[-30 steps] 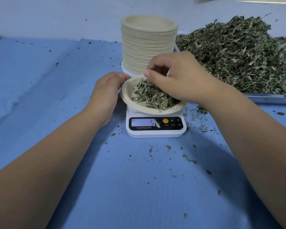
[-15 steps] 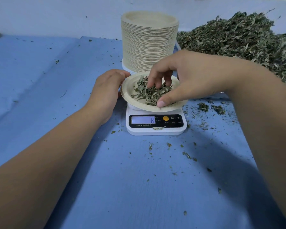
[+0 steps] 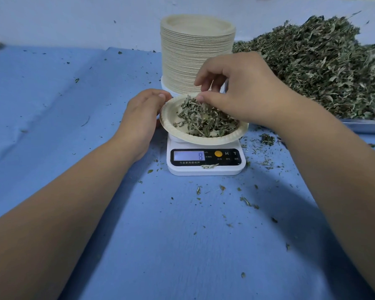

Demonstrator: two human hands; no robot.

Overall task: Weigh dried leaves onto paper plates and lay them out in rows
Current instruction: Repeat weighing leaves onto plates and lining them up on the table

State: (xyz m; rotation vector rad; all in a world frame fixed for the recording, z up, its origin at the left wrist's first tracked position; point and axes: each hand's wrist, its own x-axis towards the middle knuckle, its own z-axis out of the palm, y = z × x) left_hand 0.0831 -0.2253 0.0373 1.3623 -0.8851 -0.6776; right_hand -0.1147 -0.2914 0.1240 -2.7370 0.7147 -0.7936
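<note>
A beige paper plate (image 3: 171, 124) rests on a small white scale (image 3: 206, 167) whose display reads 8. A heap of dried green leaves (image 3: 206, 121) fills the plate. My right hand (image 3: 240, 92) hovers over the plate's far right side, thumb and fingers pinched at the top of the heap. Whether leaves are between the fingers is hard to tell. My left hand (image 3: 141, 118) lies against the plate's left rim, fingers curled.
A tall stack of paper plates (image 3: 195, 53) stands just behind the scale. A big pile of dried leaves (image 3: 325, 66) sits on a metal tray (image 3: 364, 127) at the right. Leaf crumbs litter the blue cloth (image 3: 52, 105).
My right hand has lifted from pressing into the leaves to a pinch above the heap. The scale reading rose from 5 to 8. The left hand stays at the rim.
</note>
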